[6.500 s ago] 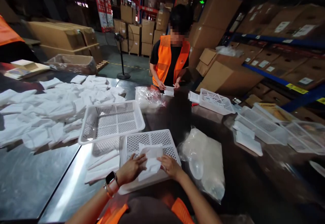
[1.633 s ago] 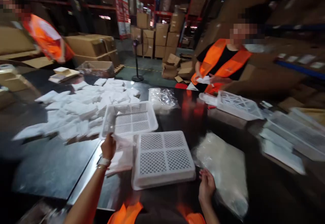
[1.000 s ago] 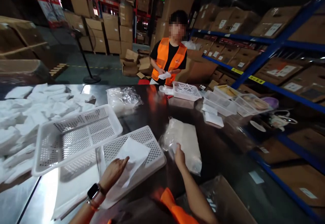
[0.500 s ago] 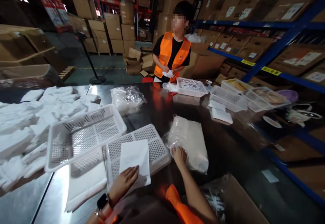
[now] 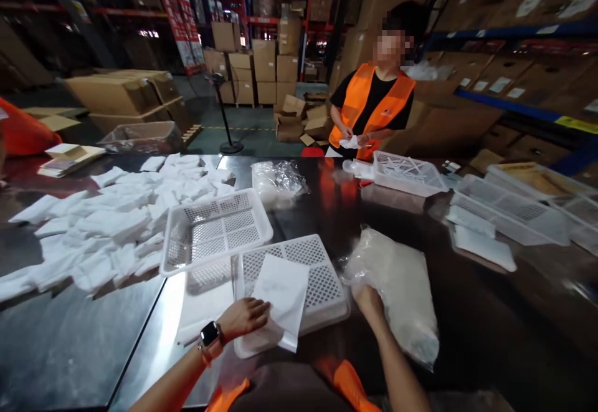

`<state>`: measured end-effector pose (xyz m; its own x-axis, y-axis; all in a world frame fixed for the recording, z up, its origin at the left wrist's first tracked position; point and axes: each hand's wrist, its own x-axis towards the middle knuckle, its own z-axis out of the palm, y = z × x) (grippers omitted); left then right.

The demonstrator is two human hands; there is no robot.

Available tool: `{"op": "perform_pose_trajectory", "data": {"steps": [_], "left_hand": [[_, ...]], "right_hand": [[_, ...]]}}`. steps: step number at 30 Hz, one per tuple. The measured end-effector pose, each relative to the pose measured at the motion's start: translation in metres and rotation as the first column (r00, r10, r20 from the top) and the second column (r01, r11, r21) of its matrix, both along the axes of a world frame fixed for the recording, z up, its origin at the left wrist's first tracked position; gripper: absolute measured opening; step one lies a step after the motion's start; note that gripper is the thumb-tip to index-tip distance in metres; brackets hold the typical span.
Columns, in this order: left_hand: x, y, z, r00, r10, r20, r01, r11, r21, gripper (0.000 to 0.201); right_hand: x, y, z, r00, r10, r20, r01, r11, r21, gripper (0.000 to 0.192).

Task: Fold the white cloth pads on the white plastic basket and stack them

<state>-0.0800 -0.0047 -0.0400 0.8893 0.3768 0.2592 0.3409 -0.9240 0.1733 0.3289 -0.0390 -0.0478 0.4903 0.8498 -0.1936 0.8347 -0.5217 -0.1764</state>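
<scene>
Dozens of loose white pouches [image 5: 116,225] lie heaped on the counter [image 5: 70,337] at your far left, unsorted; beside them one perforated white basket [image 5: 215,230] sits empty. Your left hand [image 5: 245,317] presses flat, fingers together, on a white pouch [image 5: 283,293] atop the upturned basket [image 5: 322,275]. Your right hand [image 5: 369,300] grips the clear plastic bag [image 5: 402,290] of small pieces

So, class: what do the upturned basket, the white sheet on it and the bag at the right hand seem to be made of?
Upturned basket: white moulded plastic, by its regular perforated grid.
White sheet: matte, thin paper or non-woven fabric, lying limp; it could be either.
Bag: clear, glossy plastic film, wrinkled and glinting, with whitish contents.
</scene>
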Motion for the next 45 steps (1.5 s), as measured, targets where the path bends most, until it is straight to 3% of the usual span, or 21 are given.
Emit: {"op": "perform_pose_trajectory", "data": {"steps": [3, 5, 6, 8, 10, 12, 13, 16, 19, 21, 24, 27, 30, 33, 36, 40, 42, 43, 44, 45], "left_hand": [[-0.006, -0.005, -0.001, 0.998, 0.024, -0.053, -0.022, 0.999, 0.029, 0.03], [-0.003, -0.01, -0.004, 0.991, 0.123, -0.055, -0.123, 0.992, 0.013, 0.03], [0.0, -0.013, -0.006, 0.981, 0.187, -0.054, -0.188, 0.982, 0.001, 0.032], [0.01, -0.02, -0.012, 0.944, 0.322, -0.072, -0.324, 0.946, -0.018, 0.037], [0.024, -0.026, -0.018, 0.906, 0.407, -0.114, -0.414, 0.91, -0.04, 0.04], [0.038, -0.031, -0.024, 0.899, 0.413, -0.146, -0.425, 0.903, -0.063, 0.039], [0.043, -0.033, -0.026, 0.898, 0.413, -0.152, -0.427, 0.901, -0.074, 0.038], [0.05, -0.036, -0.033, 0.888, 0.442, -0.124, -0.452, 0.889, -0.068, 0.04], [0.044, -0.037, -0.038, 0.899, 0.436, -0.049, -0.438, 0.898, -0.035, 0.042], [0.037, -0.037, -0.04, 0.904, 0.428, 0.001, -0.427, 0.904, -0.013, 0.045], [0.029, -0.036, -0.04, 0.912, 0.408, 0.049, -0.409, 0.912, 0.023, 0.047], [0.027, -0.035, -0.035, 0.92, 0.383, 0.088, -0.389, 0.919, 0.061, 0.041], [0.029, -0.033, -0.027, 0.916, 0.383, 0.116, -0.393, 0.916, 0.078, 0.037], [0.032, -0.031, -0.021, 0.911, 0.392, 0.125, -0.402, 0.913, 0.064, 0.034], [0.032, -0.029, -0.018, 0.9, 0.413, 0.141, -0.425, 0.903, 0.061, 0.033], [0.032, -0.027, -0.014, 0.878, 0.453, 0.152, -0.466, 0.883, 0.062, 0.033], [0.034, -0.028, -0.01, 0.864, 0.482, 0.145, -0.488, 0.873, 0.011, 0.034], [0.035, -0.028, -0.007, 0.857, 0.496, 0.138, -0.498, 0.867, -0.028, 0.035], [0.037, -0.028, -0.004, 0.851, 0.509, 0.131, -0.504, 0.861, -0.073, 0.036], [0.039, -0.029, 0.0, 0.846, 0.519, 0.124, -0.505, 0.854, -0.124, 0.038]], "right_hand": [[-0.008, -0.021, 0.014, 0.996, 0.094, -0.013, -0.093, 0.994, 0.064, 0.021], [-0.023, -0.029, 0.022, 0.974, 0.223, 0.037, -0.226, 0.957, 0.184, 0.02], [-0.032, -0.031, 0.024, 0.946, 0.311, 0.096, -0.325, 0.909, 0.259, 0.02], [-0.052, -0.027, 0.024, 0.834, 0.483, 0.266, -0.551, 0.751, 0.364, 0.023], [-0.068, -0.018, 0.017, 0.678, 0.609, 0.411, -0.734, 0.581, 0.351, 0.024], [-0.076, -0.008, 0.008, 0.564, 0.673, 0.478, -0.825, 0.482, 0.295, 0.024], [-0.078, -0.004, 0.004, 0.538, 0.683, 0.494, -0.842, 0.464, 0.275, 0.023], [-0.076, 0.001, -0.001, 0.523, 0.712, 0.469, -0.849, 0.485, 0.21, 0.025], [-0.073, 0.002, 0.007, 0.518, 0.776, 0.36, -0.848, 0.52, 0.099, 0.046], [-0.074, 0.002, 0.015, 0.546, 0.759, 0.354, -0.828, 0.552, 0.095, 0.055], [-0.077, 0.0, 0.025, 0.556, 0.718, 0.419, -0.824, 0.54, 0.169, 0.052], [-0.085, -0.008, 0.031, 0.532, 0.757, 0.38, -0.843, 0.517, 0.149, 0.036], [-0.104, -0.014, 0.035, 0.622, 0.704, 0.343, -0.772, 0.625, 0.115, 0.026], [-0.126, -0.008, 0.036, 0.757, 0.569, 0.321, -0.628, 0.769, 0.118, 0.038], [-0.132, 0.004, 0.037, 0.81, 0.523, 0.266, -0.566, 0.817, 0.114, 0.042], [-0.111, 0.007, 0.047, 0.823, 0.54, 0.174, -0.566, 0.807, 0.168, 0.023], [-0.102, -0.003, 0.055, 0.789, 0.614, 0.037, -0.597, 0.75, 0.284, 0.014], [-0.101, -0.01, 0.058, 0.714, 0.696, -0.077, -0.623, 0.682, 0.381, 0.013], [-0.103, -0.017, 0.06, 0.58, 0.789, -0.202, -0.635, 0.593, 0.495, 0.017], [-0.108, -0.025, 0.06, 0.392, 0.867, -0.308, -0.621, 0.496, 0.606, 0.023]]}}
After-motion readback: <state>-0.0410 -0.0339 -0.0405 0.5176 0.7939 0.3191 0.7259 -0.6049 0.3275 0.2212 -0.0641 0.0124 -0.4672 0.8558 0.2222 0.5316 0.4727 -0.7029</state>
